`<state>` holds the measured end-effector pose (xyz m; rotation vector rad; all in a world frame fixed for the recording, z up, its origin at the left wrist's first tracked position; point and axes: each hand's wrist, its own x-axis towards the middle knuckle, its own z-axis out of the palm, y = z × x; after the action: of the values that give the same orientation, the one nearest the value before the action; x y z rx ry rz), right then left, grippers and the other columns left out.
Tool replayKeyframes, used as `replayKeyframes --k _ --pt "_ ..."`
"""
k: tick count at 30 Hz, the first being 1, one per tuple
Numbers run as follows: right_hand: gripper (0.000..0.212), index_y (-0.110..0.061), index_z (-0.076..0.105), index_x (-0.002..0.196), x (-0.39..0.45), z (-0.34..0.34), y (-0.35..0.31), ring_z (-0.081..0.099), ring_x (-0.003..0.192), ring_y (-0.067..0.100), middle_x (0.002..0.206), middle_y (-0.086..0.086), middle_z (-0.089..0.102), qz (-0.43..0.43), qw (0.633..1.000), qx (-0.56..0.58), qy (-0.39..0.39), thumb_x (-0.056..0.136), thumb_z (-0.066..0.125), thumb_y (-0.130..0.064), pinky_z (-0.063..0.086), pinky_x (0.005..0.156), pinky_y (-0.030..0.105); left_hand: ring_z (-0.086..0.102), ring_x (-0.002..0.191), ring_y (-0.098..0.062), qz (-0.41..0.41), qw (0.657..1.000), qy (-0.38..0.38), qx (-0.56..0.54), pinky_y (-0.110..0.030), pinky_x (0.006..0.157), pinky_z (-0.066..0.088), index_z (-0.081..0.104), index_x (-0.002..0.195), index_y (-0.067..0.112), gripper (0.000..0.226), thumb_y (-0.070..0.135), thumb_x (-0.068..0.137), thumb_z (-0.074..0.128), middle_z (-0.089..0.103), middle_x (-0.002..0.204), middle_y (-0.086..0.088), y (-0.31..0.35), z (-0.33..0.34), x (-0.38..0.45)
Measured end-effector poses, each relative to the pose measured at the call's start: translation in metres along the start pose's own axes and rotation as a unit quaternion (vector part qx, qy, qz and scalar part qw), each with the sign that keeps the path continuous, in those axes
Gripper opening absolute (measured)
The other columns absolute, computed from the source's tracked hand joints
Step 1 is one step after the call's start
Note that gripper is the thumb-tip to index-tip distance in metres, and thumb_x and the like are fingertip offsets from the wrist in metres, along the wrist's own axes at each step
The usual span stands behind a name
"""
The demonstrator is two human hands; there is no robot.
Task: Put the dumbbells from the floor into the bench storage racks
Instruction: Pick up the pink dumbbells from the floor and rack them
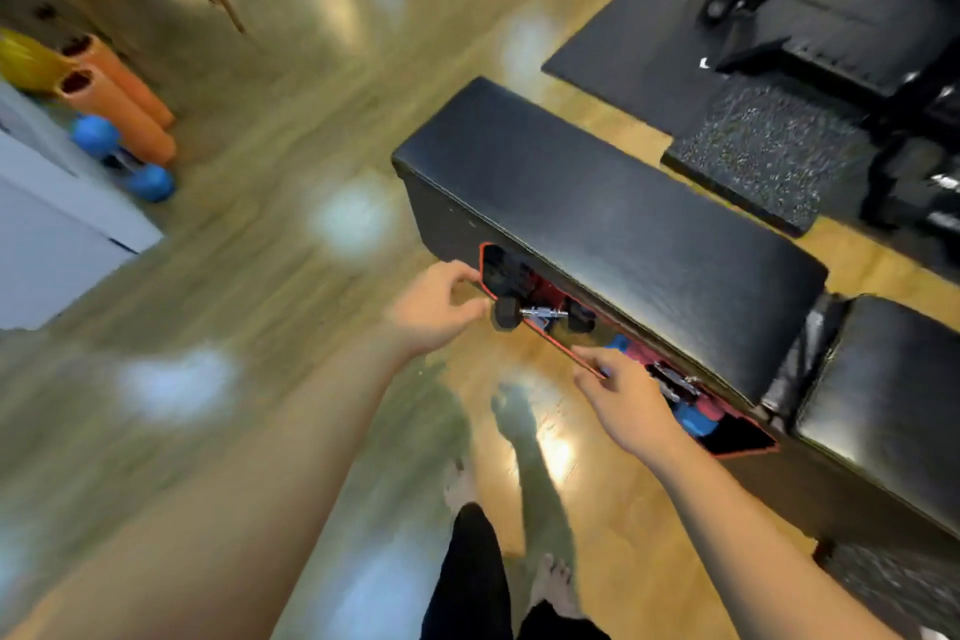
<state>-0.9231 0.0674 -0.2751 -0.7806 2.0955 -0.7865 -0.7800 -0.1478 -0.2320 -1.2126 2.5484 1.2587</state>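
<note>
The black dumbbell (543, 313) lies in the bench (613, 224) rack slot between your hands, one head jutting out. Your left hand (434, 309) pinches that head to steady it; your right hand (623, 392), fingers curled, rests empty on the rack's red rim (558, 343).

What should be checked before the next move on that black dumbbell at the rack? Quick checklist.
1. Black dumbbell fully seated in bench rack: not ok, its left head overhangs the red rim.
2. Left hand on that head: ok, fingertips touch it.
3. Right hand clear of the rack mouth: not ok, its fingers rest on the rim.
4. Free slot: cannot tell, blurred.
5. Floor cleared: not ok, blue dumbbell remains.
</note>
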Motion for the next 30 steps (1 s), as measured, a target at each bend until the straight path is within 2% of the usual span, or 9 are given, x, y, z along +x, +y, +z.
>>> replayKeyframes --k 5,8,11,15,19,22,24,27,30 --pt "0.014 -0.033 0.068 0.105 -0.087 -0.046 -0.115 0.054 0.079 -0.004 0.104 -0.016 0.064 -0.116 0.993 0.006 0.035 0.093 0.060 -0.031 0.036 0.067 0.002 0.058 0.104 -0.015 0.069 0.994 0.075 -0.034 -0.012 0.076 0.038 0.063 0.105 0.023 0.020 0.028 0.087 0.069 0.061 0.109 0.003 0.071 -0.061 -0.122" --pt "0.015 -0.036 0.067 0.106 -0.105 -0.039 -0.153 0.056 0.083 -0.004 0.104 -0.018 0.063 -0.157 0.987 -0.003 0.024 0.092 0.059 -0.035 0.040 0.072 0.009 0.057 0.107 -0.012 0.063 0.990 0.118 -0.039 -0.016 0.084 0.037 0.063 0.111 0.020 0.026 0.031 0.088 0.068 0.060 0.112 0.003 0.078 -0.077 -0.160" --pt "0.019 -0.033 0.066 0.108 -0.118 -0.018 -0.176 0.060 0.087 0.002 0.105 -0.013 0.062 -0.181 0.983 -0.026 0.000 0.091 0.060 -0.038 0.047 0.080 0.025 0.055 0.109 -0.010 0.058 0.986 0.151 -0.044 -0.020 0.089 0.037 0.062 0.115 0.021 0.031 0.035 0.088 0.067 0.059 0.117 0.003 0.070 -0.093 -0.190" --pt "0.027 -0.028 0.065 0.115 -0.136 0.015 -0.203 0.059 0.094 0.002 0.111 -0.013 0.060 -0.200 0.978 -0.056 -0.025 0.092 0.059 -0.039 0.045 0.084 0.023 0.053 0.109 -0.009 0.062 0.983 0.168 -0.032 -0.026 0.096 0.041 0.062 0.114 0.024 0.031 0.038 0.087 0.066 0.057 0.118 0.004 0.038 -0.124 -0.222" --pt "0.022 -0.033 0.062 0.113 -0.156 0.046 -0.235 0.064 0.090 0.007 0.110 -0.018 0.057 -0.198 0.979 -0.046 -0.021 0.093 0.058 -0.040 0.049 0.082 0.026 0.055 0.107 -0.009 0.066 0.982 0.174 -0.027 -0.025 0.091 0.043 0.061 0.112 0.027 0.029 0.042 0.087 0.065 0.059 0.116 0.006 -0.009 -0.156 -0.246" --pt "0.020 -0.032 0.063 0.114 -0.166 0.074 -0.264 0.059 0.094 -0.003 0.110 -0.018 0.059 -0.198 0.980 -0.033 0.008 0.094 0.058 -0.037 0.042 0.077 0.014 0.058 0.105 -0.010 0.089 0.981 0.170 -0.023 -0.026 0.092 0.046 0.062 0.109 0.028 0.027 0.043 0.086 0.065 0.061 0.111 0.008 -0.045 -0.179 -0.264" --pt "0.020 -0.031 0.063 0.114 -0.175 0.097 -0.282 0.058 0.088 -0.004 0.109 -0.015 0.060 -0.194 0.981 -0.010 0.025 0.095 0.058 -0.036 0.040 0.072 0.011 0.058 0.103 -0.006 0.104 0.981 0.165 -0.020 -0.022 0.089 0.044 0.059 0.104 0.036 0.023 0.048 0.084 0.064 0.060 0.107 0.013 -0.071 -0.195 -0.275" --pt "0.020 -0.031 0.063 0.113 -0.183 0.133 -0.309 0.054 0.068 0.003 0.101 -0.010 0.061 -0.191 0.981 0.016 0.024 0.095 0.058 -0.036 0.038 0.063 0.018 0.058 0.100 -0.003 0.121 0.977 0.175 -0.026 -0.022 0.087 0.045 0.056 0.098 0.043 0.021 0.053 0.081 0.062 0.059 0.104 0.016 -0.103 -0.225 -0.286" --pt "0.024 -0.027 0.064 0.117 -0.187 0.162 -0.328 0.052 0.072 0.004 0.105 -0.009 0.061 -0.185 0.982 0.019 0.034 0.095 0.058 -0.035 0.039 0.067 0.020 0.057 0.098 -0.003 0.123 0.975 0.179 -0.037 -0.020 0.083 0.042 0.061 0.100 0.038 0.019 0.046 0.084 0.066 0.061 0.104 0.015 -0.126 -0.248 -0.292"
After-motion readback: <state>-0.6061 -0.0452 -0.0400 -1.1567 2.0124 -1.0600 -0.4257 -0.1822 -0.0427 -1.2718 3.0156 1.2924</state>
